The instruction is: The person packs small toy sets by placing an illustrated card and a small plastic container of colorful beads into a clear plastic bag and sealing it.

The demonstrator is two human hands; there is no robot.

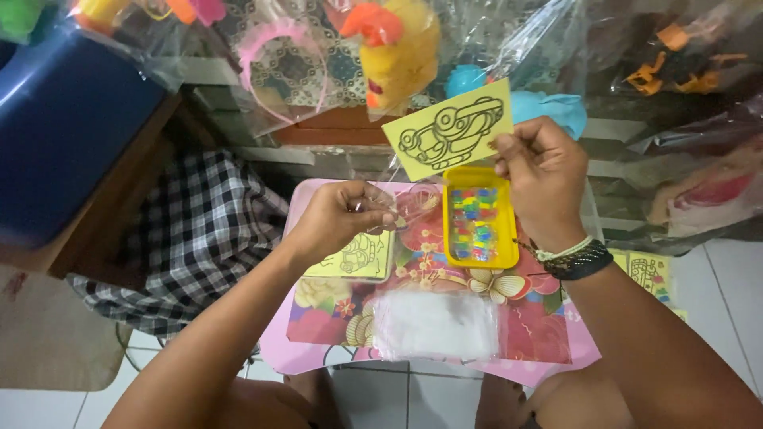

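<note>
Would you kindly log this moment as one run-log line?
right hand: holds yellow car card | left hand: pinches clear plastic bag | yellow tray: on pink table

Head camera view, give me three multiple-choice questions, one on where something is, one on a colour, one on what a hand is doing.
1. Where is the yellow plastic tray of coloured sachets?
A. on the pink floral table
B. on the tiled floor
C. on the blue box

2. What colour is the card with a black car outline?
A. pink
B. yellow
C. white

3. What is the right hand doing?
A. resting flat
B. pinching the card's edge
C. gripping the tray

Answers: 1 A, the tray sits on the table's flowered top. 2 B, the card is plain yellow. 3 B, thumb and fingers clamp the card's right edge, raised above the tray.
</note>
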